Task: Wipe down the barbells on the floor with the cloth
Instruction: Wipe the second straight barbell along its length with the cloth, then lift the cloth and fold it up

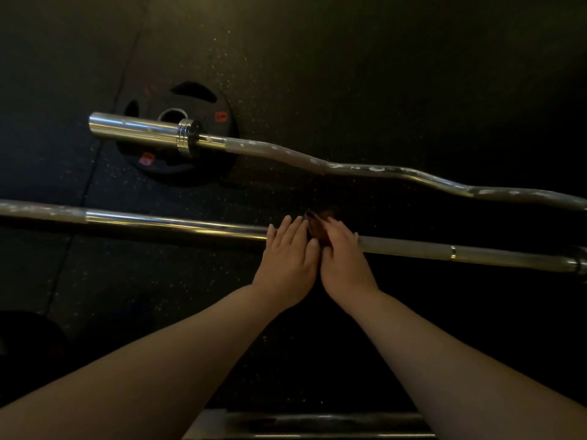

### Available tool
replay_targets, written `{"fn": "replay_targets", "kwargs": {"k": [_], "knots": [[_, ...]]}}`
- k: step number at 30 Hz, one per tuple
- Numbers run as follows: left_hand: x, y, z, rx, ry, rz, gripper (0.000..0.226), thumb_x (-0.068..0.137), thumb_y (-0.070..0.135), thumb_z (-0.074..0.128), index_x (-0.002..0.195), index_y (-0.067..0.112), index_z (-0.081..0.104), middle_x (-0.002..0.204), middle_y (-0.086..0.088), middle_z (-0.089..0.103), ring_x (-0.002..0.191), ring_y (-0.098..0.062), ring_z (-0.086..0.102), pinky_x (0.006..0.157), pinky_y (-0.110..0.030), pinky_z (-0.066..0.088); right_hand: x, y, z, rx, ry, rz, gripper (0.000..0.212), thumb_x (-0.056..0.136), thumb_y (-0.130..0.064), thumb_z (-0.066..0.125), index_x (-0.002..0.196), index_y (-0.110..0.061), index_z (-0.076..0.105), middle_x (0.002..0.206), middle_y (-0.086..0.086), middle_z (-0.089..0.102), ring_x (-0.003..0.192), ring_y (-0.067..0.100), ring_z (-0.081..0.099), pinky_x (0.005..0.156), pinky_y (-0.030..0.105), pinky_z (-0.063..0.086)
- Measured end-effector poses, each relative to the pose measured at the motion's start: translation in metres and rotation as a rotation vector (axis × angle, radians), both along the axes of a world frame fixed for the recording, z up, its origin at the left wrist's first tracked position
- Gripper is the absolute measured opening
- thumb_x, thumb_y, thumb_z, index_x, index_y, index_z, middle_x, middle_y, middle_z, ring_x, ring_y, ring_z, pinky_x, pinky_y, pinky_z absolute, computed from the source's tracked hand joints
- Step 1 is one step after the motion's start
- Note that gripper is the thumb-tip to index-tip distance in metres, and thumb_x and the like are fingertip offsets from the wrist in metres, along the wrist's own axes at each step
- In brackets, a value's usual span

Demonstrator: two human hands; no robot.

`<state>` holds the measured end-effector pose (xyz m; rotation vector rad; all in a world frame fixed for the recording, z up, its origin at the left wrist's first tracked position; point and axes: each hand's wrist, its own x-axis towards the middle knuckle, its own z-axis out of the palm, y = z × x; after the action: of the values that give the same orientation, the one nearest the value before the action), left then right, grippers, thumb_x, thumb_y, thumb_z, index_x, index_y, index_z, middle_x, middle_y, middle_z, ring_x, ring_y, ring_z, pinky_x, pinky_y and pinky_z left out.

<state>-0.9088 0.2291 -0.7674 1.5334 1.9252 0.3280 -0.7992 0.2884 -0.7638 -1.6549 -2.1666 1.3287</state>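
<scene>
Closest to me, at the near edge of the black speckled rubber floor (381, 74), lies a dark bar (317, 419) that is not the one I am working on. Beyond it, both my hands sit on the long straight steel barbell (178, 222), about midway along the part I can see.

My left hand (287, 258) lies flat over the shaft, fingers straight and close together, pressing down to steady it. My right hand (344, 262) is right beside it, fingers curled over the small dark reddish-brown cloth (319, 231). The cloth is bunched on top of the shaft just ahead of my right thumb and forefinger, wedged between the two hands. The light is too dim to tell how much of it wraps under the bar.

To wipe well, I judge I should fold the cloth round the shaft and squeeze firmly. Then I should draw it in long strokes towards the dull grey stretch on my right, while the left hand stops the bar rolling.

Farther off lies the wavy chrome curl barbell (381, 171), its left sleeve resting across a round black weight plate (152, 168). Its grey grips show pale patches, so it probably needs the cloth too.
</scene>
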Motion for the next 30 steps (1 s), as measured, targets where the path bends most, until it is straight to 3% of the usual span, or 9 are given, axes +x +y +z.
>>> {"fn": "replay_targets", "kwargs": {"k": [2, 4, 7, 12, 16, 19, 24, 27, 30], "knots": [[-0.005, 0.006, 0.021, -0.063, -0.413, 0.184, 0.036, 0.106, 0.037, 0.026, 0.133, 0.044, 0.049, 0.149, 0.017, 0.042, 0.151, -0.018, 0.018, 0.123, -0.043, -0.003, -0.001, 0.006, 0.013, -0.201, 0.16, -0.104, 0.039, 0.106, -0.02, 0.041, 0.141, -0.036, 0.045, 0.14, -0.007, 0.052, 0.136, 0.013, 0.046, 0.12, 0.043, 0.034], [-0.007, 0.012, 0.036, -0.116, -0.786, 0.416, 0.029, 0.107, 0.038, 0.04, 0.127, 0.057, 0.048, 0.13, 0.023, 0.054, 0.13, -0.009, 0.045, 0.119, -0.04, 0.025, -0.003, 0.007, 0.029, -0.342, 0.228, -0.172, 0.03, 0.105, -0.021, 0.041, 0.133, -0.032, 0.039, 0.126, -0.002, 0.055, 0.113, 0.012, 0.058, 0.104, 0.043, 0.05], [-0.007, 0.015, 0.049, -0.07, -0.741, 0.551, 0.04, 0.105, 0.03, 0.049, 0.141, 0.046, 0.044, 0.128, 0.013, 0.056, 0.107, -0.006, 0.058, 0.095, -0.035, 0.053, -0.005, 0.004, 0.05, -0.451, 0.282, -0.253, 0.025, 0.105, -0.018, 0.04, 0.126, -0.03, 0.039, 0.117, 0.003, 0.056, 0.104, 0.019, 0.062, 0.095, 0.047, 0.056], [-0.019, 0.016, 0.088, -0.042, -0.725, 0.8, 0.027, 0.103, 0.015, 0.045, 0.111, 0.035, 0.061, 0.11, 0.003, 0.065, 0.096, -0.016, 0.069, 0.082, -0.042, 0.062, -0.011, -0.004, 0.074, -0.482, 0.456, -0.553, 0.02, 0.103, -0.019, 0.046, 0.119, -0.025, 0.056, 0.113, 0.01, 0.068, 0.099, 0.025, 0.071, 0.077, 0.043, 0.063], [-0.026, 0.01, 0.122, -0.018, -0.743, 0.834, 0.021, 0.105, 0.02, 0.044, 0.115, 0.032, 0.058, 0.112, -0.001, 0.065, 0.096, -0.018, 0.069, 0.078, -0.042, 0.062, -0.018, -0.003, 0.097, -0.756, 0.698, -0.772, 0.027, 0.105, -0.019, 0.043, 0.126, -0.014, 0.06, 0.115, 0.018, 0.073, 0.103, 0.034, 0.072, 0.094, 0.054, 0.057], [-0.028, 0.003, 0.145, -0.108, -0.872, 0.882, 0.028, 0.102, 0.034, 0.05, 0.129, 0.025, 0.051, 0.117, -0.008, 0.061, 0.102, -0.026, 0.065, 0.076, -0.042, 0.056, -0.017, -0.002, 0.119, -0.864, 0.725, -0.716, 0.034, 0.107, -0.029, 0.044, 0.13, -0.013, 0.061, 0.114, 0.017, 0.074, 0.106, 0.035, 0.072, 0.098, 0.055, 0.053], [-0.031, -0.017, 0.174, -0.1, -0.912, 0.709, 0.031, 0.099, 0.035, 0.057, 0.127, 0.023, 0.057, 0.119, -0.006, 0.066, 0.106, -0.024, 0.067, 0.085, -0.041, 0.056, -0.009, 0.001, 0.155, -0.661, 0.63, -0.442, 0.026, 0.105, -0.032, 0.049, 0.124, -0.022, 0.065, 0.113, 0.009, 0.076, 0.103, 0.03, 0.073, 0.093, 0.055, 0.056], [-0.037, -0.026, 0.192, 0.015, -0.805, 0.649, 0.017, 0.099, 0.018, 0.059, 0.113, 0.024, 0.066, 0.108, -0.001, 0.071, 0.092, -0.014, 0.073, 0.072, -0.029, 0.059, -0.003, 0.003, 0.182, -0.343, 0.398, -0.278, 0.015, 0.105, -0.032, 0.049, 0.114, -0.029, 0.062, 0.109, 0.002, 0.071, 0.099, 0.019, 0.071, 0.088, 0.046, 0.059], [-0.045, -0.036, 0.219, 0.14, -0.768, 0.631, 0.021, 0.097, 0.002, 0.054, 0.1, 0.017, 0.069, 0.091, 0.003, 0.073, 0.075, -0.003, 0.071, 0.06, -0.017, 0.053, 0.008, 0.011, 0.208, -0.118, 0.286, -0.176, 0.014, 0.107, -0.027, 0.047, 0.116, -0.028, 0.057, 0.11, -0.002, 0.062, 0.099, 0.013, 0.063, 0.083, 0.034, 0.056]]}}
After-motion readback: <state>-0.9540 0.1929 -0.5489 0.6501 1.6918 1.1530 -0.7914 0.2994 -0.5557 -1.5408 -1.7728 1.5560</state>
